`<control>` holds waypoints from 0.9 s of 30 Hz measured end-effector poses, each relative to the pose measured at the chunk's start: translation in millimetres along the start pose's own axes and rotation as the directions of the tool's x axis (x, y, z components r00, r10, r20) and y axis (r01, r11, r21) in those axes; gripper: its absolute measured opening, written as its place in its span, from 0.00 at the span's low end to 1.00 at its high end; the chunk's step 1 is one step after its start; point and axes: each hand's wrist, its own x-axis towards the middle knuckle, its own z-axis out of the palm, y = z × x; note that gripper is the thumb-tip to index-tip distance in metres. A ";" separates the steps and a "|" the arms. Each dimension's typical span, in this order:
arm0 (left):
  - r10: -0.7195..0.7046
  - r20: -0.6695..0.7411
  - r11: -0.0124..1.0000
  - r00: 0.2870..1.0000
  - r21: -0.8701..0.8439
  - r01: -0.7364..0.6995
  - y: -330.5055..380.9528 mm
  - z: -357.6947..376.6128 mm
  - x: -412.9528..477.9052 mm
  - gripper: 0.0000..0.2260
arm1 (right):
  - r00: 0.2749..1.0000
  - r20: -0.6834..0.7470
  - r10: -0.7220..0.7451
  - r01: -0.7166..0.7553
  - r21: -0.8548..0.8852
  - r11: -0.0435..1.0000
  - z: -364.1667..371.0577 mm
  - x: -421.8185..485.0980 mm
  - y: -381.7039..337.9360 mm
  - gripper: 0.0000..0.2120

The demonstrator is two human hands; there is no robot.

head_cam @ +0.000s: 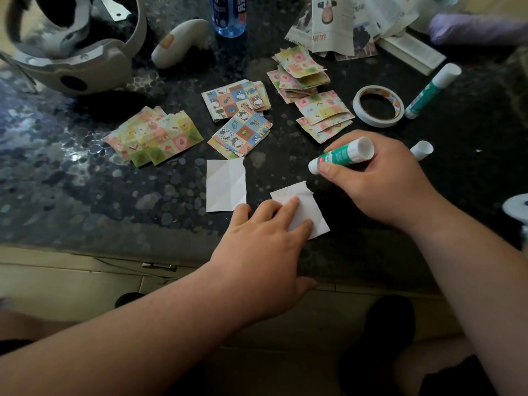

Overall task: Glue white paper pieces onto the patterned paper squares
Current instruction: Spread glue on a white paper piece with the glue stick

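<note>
Dark speckled desk (85, 181), pretty cluttered. Far left is a big grey headset (85, 61), far right a heap of printed pages (357, 27). Between them stand a blue bottle (228, 15) (can't tell how full) and a white controller-looking thing (180, 41).

The patterned paper squares sit mid-desk in three loose piles: left pile (155, 135), middle pile (240, 115), right pile (311, 90). Right of those are a tape roll (374, 122) and a spare glue stick (431, 91).

Near the edge, the left hand (263, 244) presses flat, fingers straight, on one white paper piece (310, 207). A second white piece (225, 185) lies just left, uncovered.

The right hand (380, 181) has its fingers wrapped around a green glue stick (341, 154), held just past the pressed piece's far corner. A small white cap (422, 150) lies right of that hand.
</note>
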 end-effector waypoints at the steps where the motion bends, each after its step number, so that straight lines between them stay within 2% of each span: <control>1: -0.001 0.001 1.000 1.000 0.001 0.001 -0.1 -0.1 0.0 0.37 | 1.000 0.030 -0.003 0.003 -0.005 1.000 -1.1 -0.2 -0.2 0.07; 4: -0.002 0.002 1.000 1.000 0.003 0.002 -0.1 0.1 0.4 0.37 | 0.988 0.151 -0.021 0.034 -0.085 0.996 0.9 -3.1 -0.6 0.05; 16: 0.005 0.021 1.000 1.000 0.011 -0.005 -0.7 -0.1 1.3 0.38 | 0.961 0.274 0.016 0.049 -0.227 0.973 1.6 -3.1 1.9 0.06; 18: 0.007 0.024 1.000 1.000 0.011 -0.007 -1.2 -0.9 1.6 0.38 | 0.959 0.281 0.022 0.048 -0.237 0.970 1.5 -3.5 1.4 0.07; 23: 0.016 0.030 1.000 0.999 0.007 -0.017 -2.4 -1.2 1.4 0.39 | 0.981 0.195 -0.002 0.040 -0.190 0.981 7.1 -6.1 3.5 0.06; 27: 0.021 0.052 1.000 0.998 0.008 -0.022 -2.6 -2.8 1.7 0.39 | 0.966 0.258 0.010 0.046 -0.210 0.977 2.5 -6.0 1.2 0.06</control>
